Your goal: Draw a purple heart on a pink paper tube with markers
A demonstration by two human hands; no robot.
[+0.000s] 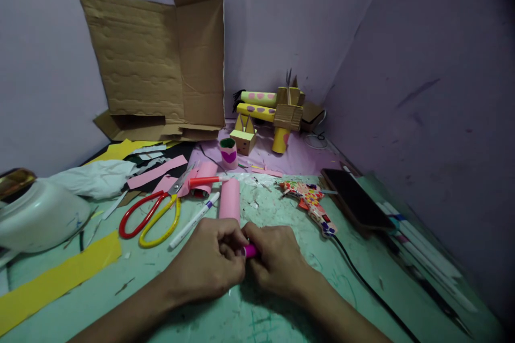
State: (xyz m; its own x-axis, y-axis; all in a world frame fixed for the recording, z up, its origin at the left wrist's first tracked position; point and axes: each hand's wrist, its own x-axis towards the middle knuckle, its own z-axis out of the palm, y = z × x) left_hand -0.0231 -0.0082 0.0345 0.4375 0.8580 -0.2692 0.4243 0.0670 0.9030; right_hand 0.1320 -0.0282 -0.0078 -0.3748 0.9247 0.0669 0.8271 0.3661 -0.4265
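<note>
Both hands meet low in the middle of the view, over the green tabletop (281, 300). A small magenta object, like a marker cap or barrel (251, 251), shows between them. My right hand (277, 257) is closed around it. The fingers of my left hand (217, 257) are pinched at its left end, where a dark tip shows; the rest is hidden by the fingers. Just beyond my left hand a pink paper roll (230, 199) lies on the table. To its left are a white marker (195, 221) and scissors (161, 209) with red and yellow handles.
A floral glue gun (309, 201) with a black cord and a phone (358, 198) lie at right. Behind stand a small pink cup (228, 154), yellow cardboard figures (287, 112) and open cardboard (148, 59). Yellow paper (60, 284) and a white pot (44, 217) are at left.
</note>
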